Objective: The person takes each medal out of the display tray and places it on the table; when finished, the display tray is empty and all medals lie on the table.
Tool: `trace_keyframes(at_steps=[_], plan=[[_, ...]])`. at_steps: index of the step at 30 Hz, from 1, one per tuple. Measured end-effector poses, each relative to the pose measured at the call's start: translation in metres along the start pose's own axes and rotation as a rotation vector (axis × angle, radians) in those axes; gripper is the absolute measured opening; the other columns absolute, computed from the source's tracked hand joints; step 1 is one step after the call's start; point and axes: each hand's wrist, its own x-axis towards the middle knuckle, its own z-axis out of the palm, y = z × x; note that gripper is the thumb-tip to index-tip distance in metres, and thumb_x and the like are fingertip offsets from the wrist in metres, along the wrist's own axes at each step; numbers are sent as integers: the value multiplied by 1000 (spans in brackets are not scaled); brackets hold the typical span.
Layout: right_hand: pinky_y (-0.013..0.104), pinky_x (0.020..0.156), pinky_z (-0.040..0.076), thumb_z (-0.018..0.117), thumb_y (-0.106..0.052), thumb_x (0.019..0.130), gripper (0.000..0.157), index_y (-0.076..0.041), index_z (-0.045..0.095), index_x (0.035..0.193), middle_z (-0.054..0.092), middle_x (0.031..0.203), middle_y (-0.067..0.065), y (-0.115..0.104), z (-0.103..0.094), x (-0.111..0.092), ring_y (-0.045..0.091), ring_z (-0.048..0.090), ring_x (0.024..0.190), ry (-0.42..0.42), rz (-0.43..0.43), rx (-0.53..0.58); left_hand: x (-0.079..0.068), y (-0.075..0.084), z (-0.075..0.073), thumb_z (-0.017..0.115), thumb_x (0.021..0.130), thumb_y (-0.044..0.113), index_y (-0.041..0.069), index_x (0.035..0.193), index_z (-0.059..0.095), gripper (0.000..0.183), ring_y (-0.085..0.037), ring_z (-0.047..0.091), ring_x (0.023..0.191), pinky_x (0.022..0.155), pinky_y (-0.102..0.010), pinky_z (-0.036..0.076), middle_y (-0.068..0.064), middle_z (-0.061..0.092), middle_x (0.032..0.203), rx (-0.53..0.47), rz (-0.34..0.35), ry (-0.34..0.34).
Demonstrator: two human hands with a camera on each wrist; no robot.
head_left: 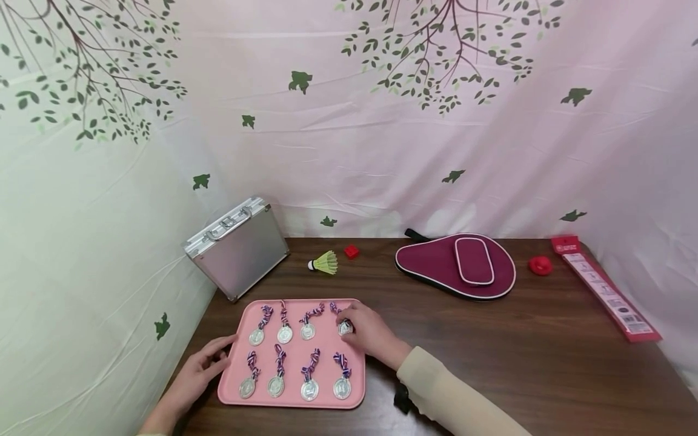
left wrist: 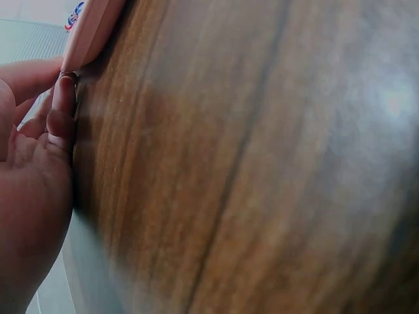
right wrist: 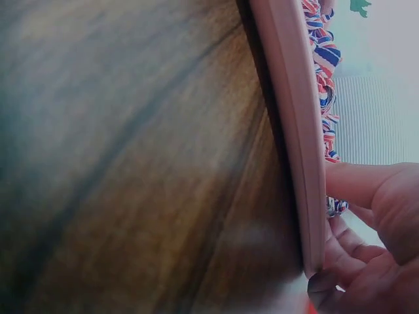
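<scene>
A pink tray (head_left: 294, 404) lies on the table with several silver medals in two rows, each with a knotted red, white and blue ribbon. My left hand (head_left: 199, 369) is at the tray's left edge; in the left wrist view the thumb and a fingertip (left wrist: 63, 91) pinch its rim. Over the far right corner, my right hand (head_left: 368, 330) holds a silver medal (head_left: 345, 327) between thumb and fingers, its ribbon (head_left: 335, 309) trailing away from me. The right wrist view shows that hand (right wrist: 380, 235) low beside the tray wall, its medal mostly hidden.
Behind the tray stand a silver case (head_left: 240, 248), a yellow shuttlecock (head_left: 325, 263) and a small red block (head_left: 351, 251). Farther right lie a maroon paddle case (head_left: 436, 266), a red round object (head_left: 540, 265) and a long red package (head_left: 608, 290). Printed cloth walls rise behind and left.
</scene>
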Motion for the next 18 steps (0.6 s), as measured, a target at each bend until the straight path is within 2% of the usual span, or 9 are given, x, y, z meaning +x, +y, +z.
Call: trace_keyframes(at_steps=[8,13,18], plan=[[27,74,45,81,-16,75,34,-13,72,108,59,101,-3,7,0,-1,10,52,83,30,-34,127,-1,-2,1,63,91,25,24,133,55,43,-16,49,97,77,-25,39,-3,51,125,-4,23,1],[24,70,46,82,-12,74,38,-9,71,110,61,99,-1,12,-2,-1,13,55,81,45,-66,256,-1,-3,-1,63,92,25,23,134,54,43,-15,49,97,77,-24,39,-3,51,125,1,41,4],[26,64,47,83,-12,73,42,-8,70,113,61,94,1,19,-7,-1,19,57,77,77,-70,374,-1,0,0,63,91,27,25,133,55,43,-16,48,98,76,-25,39,-2,51,125,4,17,5]])
